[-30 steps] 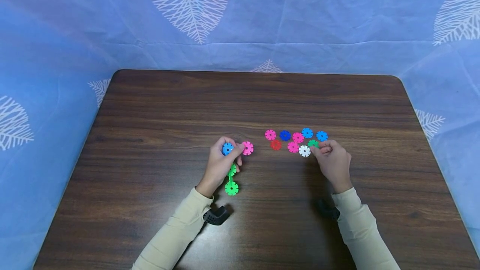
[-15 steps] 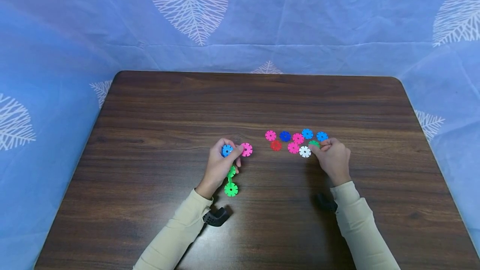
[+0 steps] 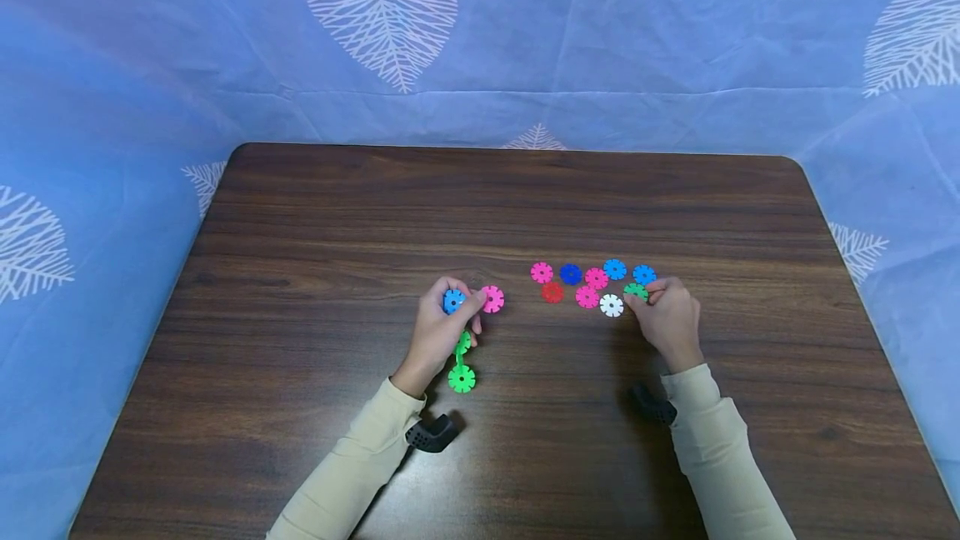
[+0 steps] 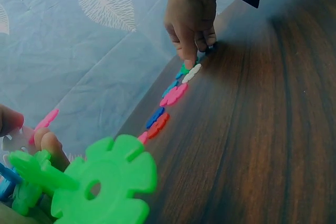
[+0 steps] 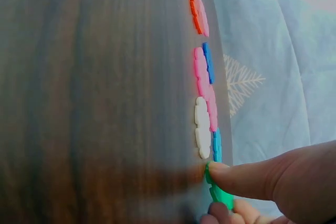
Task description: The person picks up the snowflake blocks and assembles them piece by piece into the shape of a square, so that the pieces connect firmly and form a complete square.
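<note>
Green notched plastic disc (image 3: 635,290), right of frame centre, pinched in fingers of right hand (image 3: 670,322); shifted slightly rightward, away from white notched plastic disc (image 3: 611,306), likely being singled out. Left hand (image 3: 438,327) pinches linked blue-pink-green plastic discs (image 3: 462,378).

Left hand (image 3: 441,325) seems to hide some joins in linked discs (image 3: 463,343). Right wrist view crops right hand (image 5: 291,179).

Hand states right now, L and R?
Left hand: closed, holding a cluster of joined discs.
Right hand: closed, pinching a single green disc between thumb and fingers.
</note>
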Tool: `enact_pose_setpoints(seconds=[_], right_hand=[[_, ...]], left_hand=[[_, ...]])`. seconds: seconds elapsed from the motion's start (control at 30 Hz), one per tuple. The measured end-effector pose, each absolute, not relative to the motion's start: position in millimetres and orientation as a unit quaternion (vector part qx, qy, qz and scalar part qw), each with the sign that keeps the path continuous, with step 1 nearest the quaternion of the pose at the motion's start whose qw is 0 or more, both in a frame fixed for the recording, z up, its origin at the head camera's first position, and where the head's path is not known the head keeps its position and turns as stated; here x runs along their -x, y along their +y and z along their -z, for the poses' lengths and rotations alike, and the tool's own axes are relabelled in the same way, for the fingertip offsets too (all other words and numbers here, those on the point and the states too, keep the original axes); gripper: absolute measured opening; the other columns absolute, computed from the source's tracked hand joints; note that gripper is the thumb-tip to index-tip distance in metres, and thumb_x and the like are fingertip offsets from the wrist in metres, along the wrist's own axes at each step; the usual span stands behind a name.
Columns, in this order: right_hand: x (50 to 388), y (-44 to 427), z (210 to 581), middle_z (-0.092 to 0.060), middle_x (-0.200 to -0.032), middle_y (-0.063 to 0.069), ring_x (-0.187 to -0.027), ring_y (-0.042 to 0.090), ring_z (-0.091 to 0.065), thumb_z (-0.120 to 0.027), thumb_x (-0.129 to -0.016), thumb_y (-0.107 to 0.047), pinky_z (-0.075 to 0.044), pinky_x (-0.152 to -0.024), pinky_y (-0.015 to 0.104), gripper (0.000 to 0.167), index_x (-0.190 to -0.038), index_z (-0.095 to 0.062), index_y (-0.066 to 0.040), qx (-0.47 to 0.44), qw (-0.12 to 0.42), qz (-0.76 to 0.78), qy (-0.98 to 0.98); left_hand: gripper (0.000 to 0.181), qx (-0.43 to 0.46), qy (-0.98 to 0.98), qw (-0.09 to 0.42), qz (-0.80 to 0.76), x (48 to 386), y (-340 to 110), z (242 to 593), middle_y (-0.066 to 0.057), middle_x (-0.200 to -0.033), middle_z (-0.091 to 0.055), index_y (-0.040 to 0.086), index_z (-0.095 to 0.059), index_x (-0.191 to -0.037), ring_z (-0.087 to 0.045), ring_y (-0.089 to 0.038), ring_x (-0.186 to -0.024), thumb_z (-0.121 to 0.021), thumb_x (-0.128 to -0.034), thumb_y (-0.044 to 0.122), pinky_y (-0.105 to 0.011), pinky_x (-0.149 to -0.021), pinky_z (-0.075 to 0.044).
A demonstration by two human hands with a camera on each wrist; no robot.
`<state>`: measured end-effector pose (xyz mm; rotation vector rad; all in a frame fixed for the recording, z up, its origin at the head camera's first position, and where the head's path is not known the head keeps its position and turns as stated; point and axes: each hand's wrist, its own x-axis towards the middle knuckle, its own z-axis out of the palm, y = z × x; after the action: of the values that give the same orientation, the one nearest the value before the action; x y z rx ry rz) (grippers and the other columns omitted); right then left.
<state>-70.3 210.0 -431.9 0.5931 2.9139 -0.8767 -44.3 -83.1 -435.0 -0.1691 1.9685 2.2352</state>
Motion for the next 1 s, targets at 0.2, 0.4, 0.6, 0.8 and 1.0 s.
enact_pose_setpoints(seconds=[0.2, 0.4, 0.6, 0.8, 1.0], right_hand=[[65, 214, 434, -0.063, -0.094, 0.023, -0.069, 0.015, -0.059, -0.069, -0.086, -0.013, -0.046, -0.063, 0.028, 0.03, -0.106, -0.054, 0.005, -0.2, -0.007, 0.316, 0.927], [57, 217, 435, -0.069, -0.087, 0.025, -0.048, -0.015, -0.05, -0.068, -0.085, -0.003, -0.045, -0.044, 0.009, 0.024, -0.103, -0.056, 0.008, -0.158, -0.072, 0.41, 0.895], [54, 206, 423, -0.067, -0.073, -0.008, -0.059, -0.003, -0.064, -0.064, -0.087, 0.0, -0.055, -0.056, 0.018, 0.024, -0.104, -0.057, 0.015, -0.057, -0.024, 0.559, 0.827], [55, 189, 418, -0.069, -0.081, -0.008, -0.072, 0.009, -0.071, -0.06, -0.09, -0.001, -0.057, -0.068, 0.021, 0.028, -0.107, -0.052, 0.021, 0.023, 0.058, 0.638, 0.767], [55, 166, 422, -0.069, -0.088, 0.01, -0.075, 0.012, -0.071, -0.059, -0.091, -0.002, -0.058, -0.071, 0.023, 0.025, -0.106, -0.053, 0.017, 0.045, 0.097, 0.645, 0.757]], left_hand=[[0.015, 0.049, 0.651, 0.078, -0.753, 45, -82, 431, -0.003, -0.054, -0.054, 0.007, -0.047, -0.087, -0.05, -0.012, -0.043, -0.06, -0.0914, 0.009, -0.028, -0.039, -0.047], [0.014, 0.049, 0.651, 0.103, -0.751, 46, -83, 432, -0.003, -0.054, -0.055, 0.007, -0.047, -0.091, -0.05, -0.013, -0.043, -0.06, -0.0932, 0.013, -0.029, -0.041, -0.048], [0.012, 0.038, 0.653, 0.104, -0.749, 48, -84, 433, -0.005, -0.056, -0.055, 0.007, -0.047, -0.093, -0.05, -0.014, -0.043, -0.058, -0.0943, 0.011, -0.032, -0.043, -0.049], [0.016, 0.028, 0.652, 0.102, -0.751, 47, -82, 433, -0.004, -0.055, -0.054, 0.006, -0.045, -0.094, -0.05, -0.013, -0.044, -0.057, -0.0953, 0.016, -0.027, -0.044, -0.049], [0.018, 0.007, 0.659, 0.099, -0.746, 46, -80, 435, -0.003, -0.057, -0.054, 0.004, -0.044, -0.095, -0.051, -0.012, -0.047, -0.056, -0.0963, 0.018, -0.027, -0.045, -0.05]])
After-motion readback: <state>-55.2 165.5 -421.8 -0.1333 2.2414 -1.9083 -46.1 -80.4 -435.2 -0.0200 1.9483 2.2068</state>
